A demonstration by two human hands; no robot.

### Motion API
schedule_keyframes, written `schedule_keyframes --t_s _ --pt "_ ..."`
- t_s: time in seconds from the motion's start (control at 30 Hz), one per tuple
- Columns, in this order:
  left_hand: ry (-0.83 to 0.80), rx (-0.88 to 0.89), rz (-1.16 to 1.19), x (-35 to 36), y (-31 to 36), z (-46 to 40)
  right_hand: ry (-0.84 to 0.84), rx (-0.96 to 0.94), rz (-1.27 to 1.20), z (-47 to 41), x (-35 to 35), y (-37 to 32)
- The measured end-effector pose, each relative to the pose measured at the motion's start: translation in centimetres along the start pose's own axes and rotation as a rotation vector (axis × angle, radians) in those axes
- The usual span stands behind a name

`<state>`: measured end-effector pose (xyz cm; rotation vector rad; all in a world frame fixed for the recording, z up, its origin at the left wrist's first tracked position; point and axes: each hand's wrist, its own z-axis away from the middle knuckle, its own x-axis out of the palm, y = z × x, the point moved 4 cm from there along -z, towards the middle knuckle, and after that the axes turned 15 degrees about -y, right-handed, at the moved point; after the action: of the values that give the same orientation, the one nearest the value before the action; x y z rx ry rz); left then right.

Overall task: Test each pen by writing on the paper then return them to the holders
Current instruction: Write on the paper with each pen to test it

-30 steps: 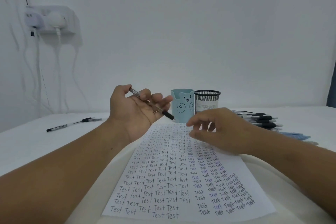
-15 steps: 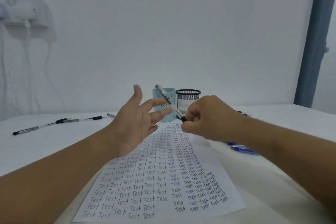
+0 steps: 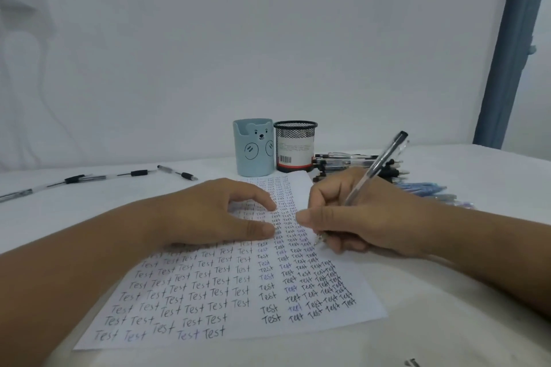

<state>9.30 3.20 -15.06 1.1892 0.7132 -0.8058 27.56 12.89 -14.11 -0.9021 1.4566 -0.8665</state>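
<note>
White paper (image 3: 208, 301), already crowded with rows of "Test", is lying flat on the table (image 3: 447, 292) in front of me. I am pressing my left hand (image 3: 208, 214) down on its upper half, fingers relaxed and spread, holding nothing, just pinning the sheet. My right hand (image 3: 366, 217) is gripping a clear-barrelled pen (image 3: 375, 170) in a writing hold, thumb and fingers curled round the lower barrel. The capped end is tilting up and away to the right, and the tip is sitting at the paper's right edge, just beside the last column of words. I cannot tell whether the tip is actually touching.

So I am judging this as the writing step for this pen. Next I am going to need a short stroke in the narrow bare strip at the right margin, with light pressure and the left hand steadying. Then the pen goes back to a holder: the blue bear cup (image 3: 253, 149) or the black mesh cup (image 3: 295, 146), standing side by side beyond the sheet. A pile of pens (image 3: 343, 158) is lying to the right of the holders, and loose pens (image 3: 89, 179) are lying at far left.
</note>
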Motion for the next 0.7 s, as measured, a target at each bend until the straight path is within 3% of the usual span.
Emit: schedule_keyframes --t_s 0.23,0.7 --pt "0.009 -0.005 -0.041 -0.08 -0.02 0.08 0.119 0.052 0.253 0.25 -0.19 0.43" --pt "0.009 -0.020 -0.047 -0.09 -0.02 0.10 0.102 0.093 0.319 0.10 -0.11 0.38"
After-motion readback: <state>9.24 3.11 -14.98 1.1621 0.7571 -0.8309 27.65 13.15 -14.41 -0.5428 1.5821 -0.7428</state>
